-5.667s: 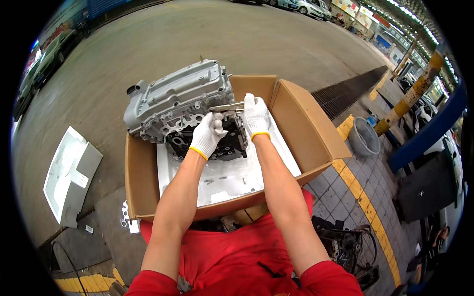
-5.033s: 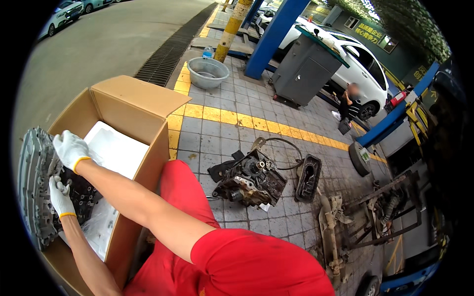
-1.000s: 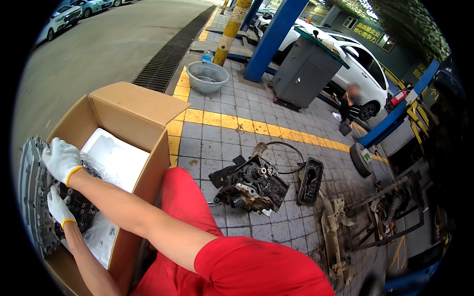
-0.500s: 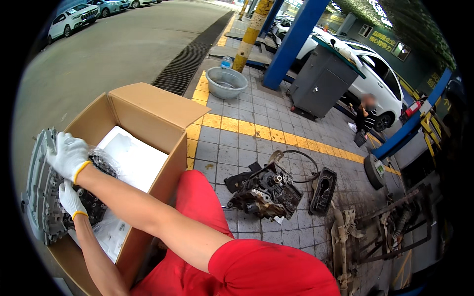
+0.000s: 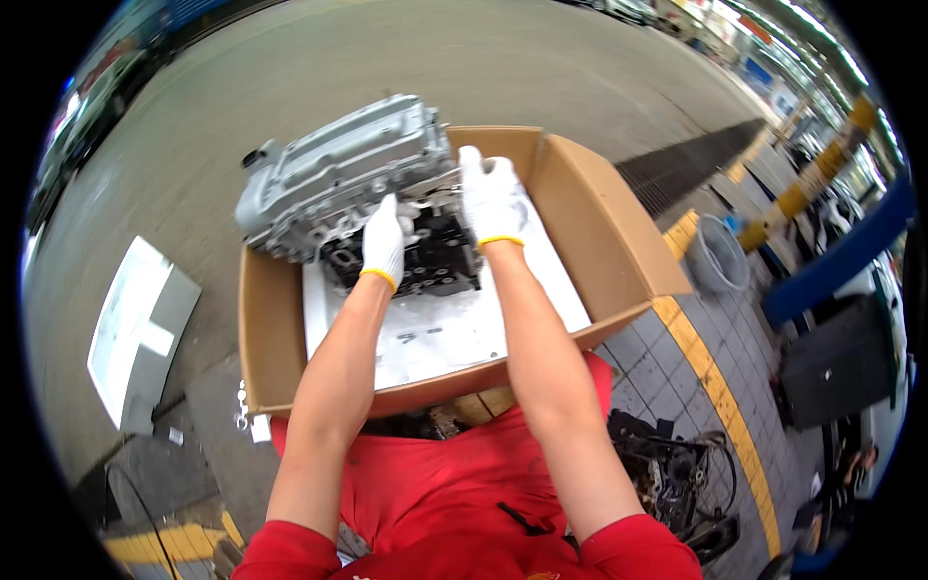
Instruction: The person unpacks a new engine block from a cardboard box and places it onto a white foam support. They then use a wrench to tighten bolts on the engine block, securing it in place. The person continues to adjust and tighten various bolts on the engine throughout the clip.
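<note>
Engine (image 5: 353, 190) stands near eleven o'clock in the head view, its dark block (image 5: 440, 263) inside an open cardboard box (image 5: 597, 227) and its grey cover (image 5: 338, 164) rising over the far-left side. The work looks partway along: the box is open and the engine uncovered, yet it sits in the box with both hands at it; what remains to be done there cannot be told. Its castings look clean, light grey above and black below, with ports along the facing side. The left hand (image 5: 387, 235) lies before the block, the right hand (image 5: 495, 201) at its end near twelve o'clock; blur hides whether either grips anything. White foam (image 5: 549, 290) lies under the block; a white tray (image 5: 116, 333) rests at nine o'clock, a grey basin (image 5: 717, 256) at three.
</note>
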### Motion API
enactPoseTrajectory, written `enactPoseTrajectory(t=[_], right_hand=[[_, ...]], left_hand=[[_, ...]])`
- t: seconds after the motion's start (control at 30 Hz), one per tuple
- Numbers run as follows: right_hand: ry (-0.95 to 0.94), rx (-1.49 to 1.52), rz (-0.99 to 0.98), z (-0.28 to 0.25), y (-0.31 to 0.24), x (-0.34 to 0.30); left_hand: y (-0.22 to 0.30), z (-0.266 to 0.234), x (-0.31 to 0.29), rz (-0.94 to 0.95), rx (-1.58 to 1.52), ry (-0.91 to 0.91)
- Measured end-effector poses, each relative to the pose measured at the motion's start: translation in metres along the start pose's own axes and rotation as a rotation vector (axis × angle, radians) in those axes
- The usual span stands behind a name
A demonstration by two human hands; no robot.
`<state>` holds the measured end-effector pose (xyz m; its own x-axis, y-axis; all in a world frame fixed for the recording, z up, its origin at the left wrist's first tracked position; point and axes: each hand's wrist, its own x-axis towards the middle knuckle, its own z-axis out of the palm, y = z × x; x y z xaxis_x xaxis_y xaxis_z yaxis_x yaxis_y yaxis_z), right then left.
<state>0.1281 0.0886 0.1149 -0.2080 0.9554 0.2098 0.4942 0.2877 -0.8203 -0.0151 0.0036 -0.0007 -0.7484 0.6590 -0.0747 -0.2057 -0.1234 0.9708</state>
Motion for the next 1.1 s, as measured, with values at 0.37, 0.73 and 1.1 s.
enactPoseTrajectory(t=[0.37, 0.73, 1.1], right_hand=[[0.001, -0.140, -0.179, 0.000, -0.042, -0.013], [-0.056, -0.149, -0.161, 0.006, -0.062, -0.008], [0.009, -0.081, -0.150, 0.011, -0.049, -0.004]], left_hand=[[0.003, -0.016, 0.002, -0.180, -0.142, -0.092], [0.020, -0.010, -0.014, -0.302, -0.199, -0.257], [0.012, -0.013, -0.008, -0.271, -0.340, -0.315]])
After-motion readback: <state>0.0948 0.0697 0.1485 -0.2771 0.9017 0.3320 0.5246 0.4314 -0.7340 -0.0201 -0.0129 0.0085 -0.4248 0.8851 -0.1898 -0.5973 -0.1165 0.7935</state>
